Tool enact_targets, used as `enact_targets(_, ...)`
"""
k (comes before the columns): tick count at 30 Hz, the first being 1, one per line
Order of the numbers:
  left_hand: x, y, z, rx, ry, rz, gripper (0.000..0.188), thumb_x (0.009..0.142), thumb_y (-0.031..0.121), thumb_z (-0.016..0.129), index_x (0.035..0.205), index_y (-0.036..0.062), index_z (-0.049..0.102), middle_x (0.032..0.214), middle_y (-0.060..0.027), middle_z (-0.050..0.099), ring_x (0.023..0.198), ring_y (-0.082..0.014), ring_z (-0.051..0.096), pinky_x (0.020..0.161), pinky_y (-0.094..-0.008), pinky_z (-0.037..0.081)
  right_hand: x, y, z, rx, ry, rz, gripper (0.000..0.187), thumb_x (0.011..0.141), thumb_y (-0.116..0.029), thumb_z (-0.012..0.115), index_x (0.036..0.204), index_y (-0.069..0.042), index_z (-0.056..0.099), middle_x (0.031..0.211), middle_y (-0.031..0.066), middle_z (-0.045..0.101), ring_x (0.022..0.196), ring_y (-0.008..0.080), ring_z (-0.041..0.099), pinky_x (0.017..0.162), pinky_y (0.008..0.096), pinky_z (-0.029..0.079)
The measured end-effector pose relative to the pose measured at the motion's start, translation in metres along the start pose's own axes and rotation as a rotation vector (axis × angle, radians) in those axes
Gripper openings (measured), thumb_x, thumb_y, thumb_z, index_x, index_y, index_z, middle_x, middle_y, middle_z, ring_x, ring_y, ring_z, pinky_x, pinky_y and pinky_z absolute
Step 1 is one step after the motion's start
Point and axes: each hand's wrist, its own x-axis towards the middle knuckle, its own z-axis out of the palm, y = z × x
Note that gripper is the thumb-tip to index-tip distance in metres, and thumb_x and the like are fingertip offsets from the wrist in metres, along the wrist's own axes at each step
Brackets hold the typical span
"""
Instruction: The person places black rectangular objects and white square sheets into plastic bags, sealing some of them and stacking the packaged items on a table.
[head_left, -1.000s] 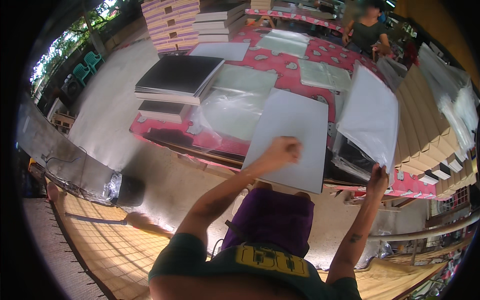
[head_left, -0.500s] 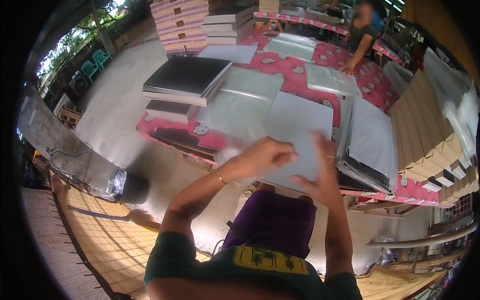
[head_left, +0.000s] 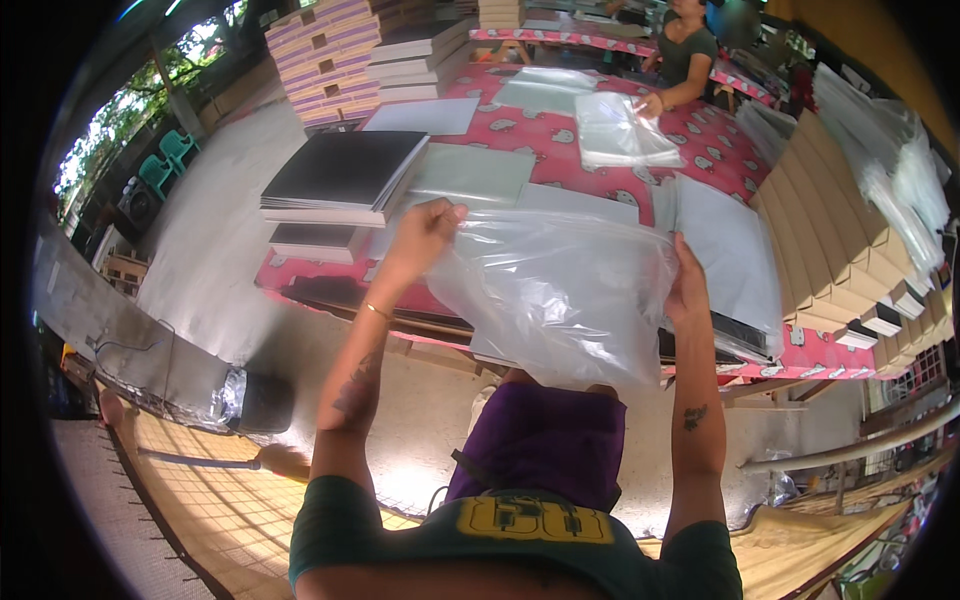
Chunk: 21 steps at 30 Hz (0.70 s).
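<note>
A clear plastic bag [head_left: 560, 300] is stretched out between my two hands above the table's near edge. My left hand [head_left: 428, 232] is closed on its upper left corner. At the bag's right side, my right hand [head_left: 687, 280] grips the edge with the thumb uppermost. Partly under the bag lies a white sheet [head_left: 590, 203]. Left of my left hand stands a stack of black-covered books [head_left: 345, 170]. Close by my right hand, a white-topped pile in plastic [head_left: 735, 260] rests on the table.
The table has a pink patterned cover [head_left: 530, 125]. Across it, another person handles a clear plastic bag [head_left: 615, 130]. Tall brown cardboard pieces [head_left: 825, 225] stand at the right, and stacked purple-edged bundles [head_left: 325, 65] at the far left. A broom [head_left: 280, 462] lies at lower left.
My hands have moved apart, and the clear bag is now spread between them over the white sheet. The other person has lifted part of a plastic bag.
</note>
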Motion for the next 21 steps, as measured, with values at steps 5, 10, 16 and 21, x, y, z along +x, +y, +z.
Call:
enact_targets(5,0.015,-0.031,0.005,-0.105,-0.035,-0.126,0.038,0.093,0.033,0.057,0.066,0.0061,0.054,0.058,0.0062,0.042,0.056,-0.0043,0.035,0.050,-0.0229,0.028,-0.001,0.017,-0.037,-0.168,-0.177,0.043,0.025,0.087,-0.019,0.065,0.106,-0.005,0.060,0.098,0.0049,0.065,0.089,0.0149,0.061,0.075,0.0283,0.051)
enact_targets(10,0.023,-0.041,0.013,-0.460,-0.141,-0.352,0.027,0.092,0.029,0.059,0.079,0.0062,0.061,0.069,0.0045,0.052,0.060,-0.0057,0.045,0.053,-0.0222,0.036,-0.001,0.021,-0.021,-0.810,0.300,-0.579,0.036,0.083,-0.007,0.066,0.117,-0.003,0.053,0.112,0.0073,0.058,0.095,0.0166,0.059,0.075,0.0253,0.050)
enact_targets(16,0.020,0.016,0.080,-1.052,-0.339,-0.499,0.035,0.094,0.032,0.053,0.114,0.0027,0.054,0.097,-0.0070,0.062,0.084,-0.0166,0.064,0.071,-0.0274,0.051,-0.102,0.119,0.123,-0.686,-0.128,-0.458,0.046,0.081,-0.017,0.070,0.121,-0.001,0.052,0.106,0.0050,0.056,0.084,0.0122,0.056,0.068,0.0266,0.049)
enact_targets(21,0.001,0.030,0.072,-0.775,-0.130,-0.294,0.046,0.097,0.031,0.045,0.131,0.0003,0.043,0.121,-0.0140,0.052,0.094,-0.0224,0.062,0.083,-0.0340,0.050,-0.051,0.128,0.084,-0.178,-0.012,0.000,0.029,0.088,-0.025,0.064,0.110,-0.007,0.061,0.092,-0.0004,0.061,0.088,0.0101,0.056,0.072,0.0274,0.047)
